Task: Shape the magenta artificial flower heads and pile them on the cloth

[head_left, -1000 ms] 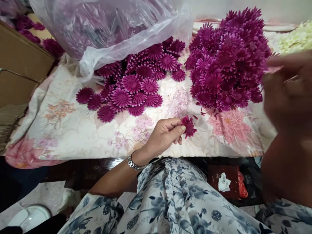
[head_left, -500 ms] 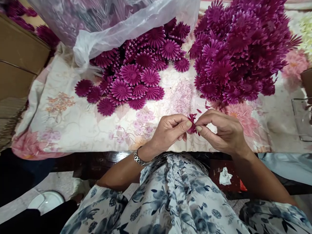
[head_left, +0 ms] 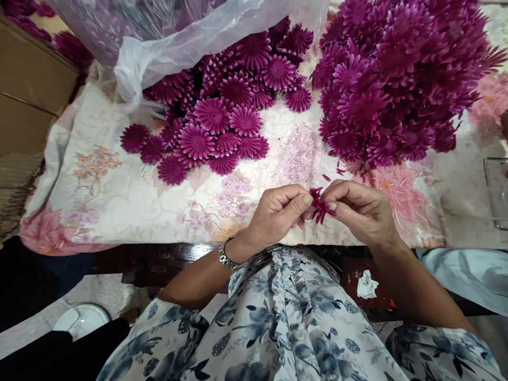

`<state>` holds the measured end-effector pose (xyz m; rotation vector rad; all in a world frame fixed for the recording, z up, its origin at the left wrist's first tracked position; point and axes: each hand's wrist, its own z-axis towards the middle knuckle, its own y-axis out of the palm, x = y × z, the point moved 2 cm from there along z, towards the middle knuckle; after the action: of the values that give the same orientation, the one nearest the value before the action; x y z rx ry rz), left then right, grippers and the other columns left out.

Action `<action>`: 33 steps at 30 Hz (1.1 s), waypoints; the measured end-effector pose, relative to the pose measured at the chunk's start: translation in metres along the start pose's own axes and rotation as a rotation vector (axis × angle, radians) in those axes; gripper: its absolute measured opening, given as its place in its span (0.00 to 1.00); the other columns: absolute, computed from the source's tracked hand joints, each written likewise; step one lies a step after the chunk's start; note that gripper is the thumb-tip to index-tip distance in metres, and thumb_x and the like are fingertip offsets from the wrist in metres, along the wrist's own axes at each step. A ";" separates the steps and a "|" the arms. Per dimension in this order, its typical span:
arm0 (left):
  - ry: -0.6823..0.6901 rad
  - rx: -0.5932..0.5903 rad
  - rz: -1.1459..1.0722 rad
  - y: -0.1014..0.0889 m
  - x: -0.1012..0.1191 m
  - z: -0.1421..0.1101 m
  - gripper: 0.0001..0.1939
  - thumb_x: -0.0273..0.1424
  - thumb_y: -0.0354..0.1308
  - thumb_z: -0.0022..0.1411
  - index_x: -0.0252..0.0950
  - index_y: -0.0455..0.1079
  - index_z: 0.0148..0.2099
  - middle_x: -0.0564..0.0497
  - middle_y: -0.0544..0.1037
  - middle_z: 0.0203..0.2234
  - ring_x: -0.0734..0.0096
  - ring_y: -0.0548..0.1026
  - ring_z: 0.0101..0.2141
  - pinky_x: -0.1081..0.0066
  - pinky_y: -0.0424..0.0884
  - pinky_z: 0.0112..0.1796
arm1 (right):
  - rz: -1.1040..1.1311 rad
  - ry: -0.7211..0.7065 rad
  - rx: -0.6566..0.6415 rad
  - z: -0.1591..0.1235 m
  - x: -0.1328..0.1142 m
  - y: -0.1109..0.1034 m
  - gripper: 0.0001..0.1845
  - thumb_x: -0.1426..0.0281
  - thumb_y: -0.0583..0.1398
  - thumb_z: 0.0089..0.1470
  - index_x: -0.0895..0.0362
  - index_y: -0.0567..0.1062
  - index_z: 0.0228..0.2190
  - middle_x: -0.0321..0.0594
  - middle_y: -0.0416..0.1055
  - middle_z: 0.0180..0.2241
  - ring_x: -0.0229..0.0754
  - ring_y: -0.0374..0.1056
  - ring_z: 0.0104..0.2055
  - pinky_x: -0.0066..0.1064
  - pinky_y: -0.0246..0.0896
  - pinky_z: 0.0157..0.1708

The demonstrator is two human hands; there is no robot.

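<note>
Between my two hands, over the front of the table, is a small magenta artificial flower [head_left: 320,206] with its petals bunched and sticking out. The thumb and fingers of my left hand [head_left: 280,211] pinch its left side. My right hand [head_left: 359,209] pinches the petals on the right side. Beyond my hands, flat magenta flower heads [head_left: 214,115] lie in a loose layered pile at the left. A taller heap of fuller magenta flowers [head_left: 391,84] rises at the right. A few loose petals [head_left: 326,178] lie just past my fingers.
A clear plastic bag [head_left: 135,58] spreads over the back of the left pile. Cardboard boxes [head_left: 32,100] stand at the left edge. The flowered tablecloth [head_left: 151,211] covers the table. A clear rectangular case [head_left: 494,193] sits at the right. Crumpled white tissue [head_left: 367,284] lies below the table edge.
The flower has shifted slightly right and shows more of its spread petals. My right hand has moved a little right with it; my left hand keeps its pinch. The view has shifted slightly.
</note>
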<state>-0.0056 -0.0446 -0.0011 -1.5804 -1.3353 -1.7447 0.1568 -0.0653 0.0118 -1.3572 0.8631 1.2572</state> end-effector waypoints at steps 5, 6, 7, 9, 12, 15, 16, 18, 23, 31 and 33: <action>0.078 0.001 0.068 -0.004 -0.001 -0.002 0.15 0.38 0.55 0.63 0.32 0.67 0.28 0.54 0.69 0.20 0.84 0.65 0.20 0.78 0.62 0.22 | 0.066 0.052 0.127 -0.001 0.002 0.001 0.06 0.75 0.60 0.51 0.56 0.72 0.24 0.32 0.68 0.23 0.33 0.63 0.25 0.26 0.58 0.26; 0.081 0.005 0.063 -0.005 -0.003 -0.002 0.15 0.38 0.54 0.63 0.32 0.67 0.28 0.55 0.69 0.20 0.84 0.65 0.20 0.78 0.63 0.23 | 0.075 0.055 0.140 -0.002 0.003 0.002 0.05 0.75 0.60 0.51 0.55 0.72 0.25 0.32 0.68 0.23 0.32 0.63 0.25 0.26 0.58 0.26; 0.074 0.012 0.054 -0.005 -0.005 -0.002 0.15 0.38 0.54 0.64 0.32 0.67 0.28 0.55 0.68 0.20 0.83 0.65 0.19 0.77 0.63 0.23 | 0.080 0.053 0.146 -0.003 0.003 0.003 0.05 0.74 0.60 0.52 0.55 0.72 0.26 0.32 0.68 0.23 0.32 0.63 0.26 0.26 0.58 0.26; 0.035 0.018 0.031 -0.006 -0.008 -0.003 0.16 0.39 0.53 0.64 0.33 0.67 0.28 0.55 0.67 0.19 0.82 0.64 0.19 0.76 0.63 0.24 | 0.058 0.021 0.152 -0.005 0.005 0.005 0.04 0.73 0.59 0.54 0.56 0.71 0.28 0.32 0.67 0.25 0.32 0.63 0.26 0.26 0.58 0.26; -0.008 0.005 -0.006 -0.004 -0.008 -0.004 0.18 0.42 0.52 0.64 0.33 0.67 0.29 0.55 0.67 0.19 0.81 0.65 0.21 0.76 0.63 0.24 | -0.079 -0.058 0.159 -0.008 0.005 0.008 0.03 0.74 0.59 0.55 0.56 0.71 0.29 0.32 0.66 0.26 0.31 0.62 0.28 0.26 0.57 0.28; -0.024 -0.005 0.003 -0.001 -0.005 -0.002 0.17 0.43 0.58 0.59 0.33 0.67 0.30 0.55 0.69 0.20 0.82 0.65 0.21 0.77 0.61 0.23 | -0.210 -0.123 0.155 -0.008 0.003 0.011 0.03 0.76 0.59 0.55 0.57 0.70 0.30 0.33 0.67 0.26 0.32 0.63 0.29 0.27 0.57 0.29; -0.031 0.003 0.006 0.000 -0.004 -0.002 0.17 0.43 0.60 0.57 0.32 0.67 0.30 0.55 0.70 0.20 0.82 0.65 0.20 0.78 0.61 0.23 | -0.228 -0.135 0.151 -0.008 0.002 0.011 0.03 0.76 0.59 0.55 0.57 0.70 0.30 0.33 0.67 0.26 0.32 0.63 0.29 0.27 0.57 0.29; -0.048 0.030 0.003 0.000 -0.004 0.000 0.16 0.41 0.64 0.54 0.32 0.67 0.29 0.57 0.69 0.18 0.83 0.64 0.19 0.78 0.61 0.22 | -0.222 -0.132 0.142 -0.009 0.002 0.012 0.03 0.75 0.59 0.55 0.57 0.70 0.30 0.34 0.67 0.26 0.33 0.63 0.29 0.28 0.57 0.29; -0.080 0.067 -0.059 -0.002 -0.011 -0.004 0.15 0.39 0.65 0.53 0.33 0.68 0.29 0.56 0.70 0.19 0.84 0.64 0.19 0.78 0.65 0.24 | -0.014 -0.036 0.162 -0.011 0.008 0.011 0.03 0.72 0.59 0.56 0.56 0.70 0.30 0.34 0.67 0.27 0.34 0.63 0.29 0.28 0.58 0.29; -0.138 0.032 0.053 -0.002 -0.005 -0.007 0.11 0.34 0.59 0.56 0.32 0.65 0.26 0.56 0.69 0.19 0.84 0.64 0.19 0.78 0.63 0.23 | 0.076 0.032 0.189 -0.014 0.010 0.018 0.04 0.70 0.58 0.57 0.55 0.69 0.30 0.35 0.65 0.27 0.34 0.62 0.30 0.28 0.57 0.29; -0.171 0.016 0.102 -0.001 -0.002 -0.005 0.08 0.31 0.56 0.56 0.32 0.66 0.27 0.55 0.68 0.19 0.83 0.64 0.19 0.78 0.61 0.22 | -0.007 -0.011 0.171 -0.014 0.007 0.019 0.04 0.71 0.57 0.57 0.56 0.69 0.30 0.35 0.65 0.27 0.34 0.61 0.30 0.29 0.57 0.29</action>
<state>-0.0087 -0.0492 -0.0027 -1.7895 -1.3171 -1.5648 0.1431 -0.0817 -0.0009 -1.2157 0.9352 1.1570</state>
